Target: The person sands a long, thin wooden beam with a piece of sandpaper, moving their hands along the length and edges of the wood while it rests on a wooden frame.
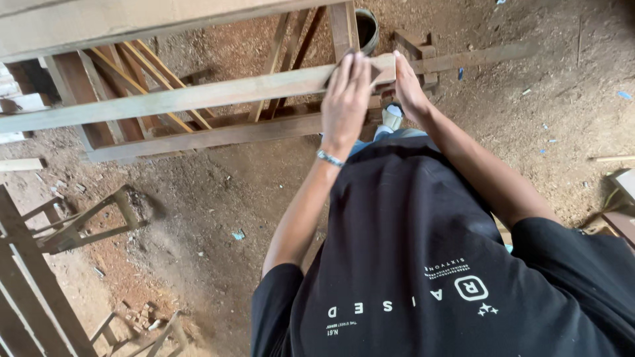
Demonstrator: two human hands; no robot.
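Over a sawdust-strewn floor (pixel 198 198), a wooden rail (pixel 198 96) of a frame is being gripped at its right end: the left hand (pixel 345 99) is being laid flat across it, its grip wide, while the right hand (pixel 407 89) is being pressed against the end, its grip unclear.

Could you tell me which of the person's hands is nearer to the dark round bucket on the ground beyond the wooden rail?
The right hand is slightly nearer: it grips the rail's end just below the bucket. The left hand lies flat on the rail, lower and further left.
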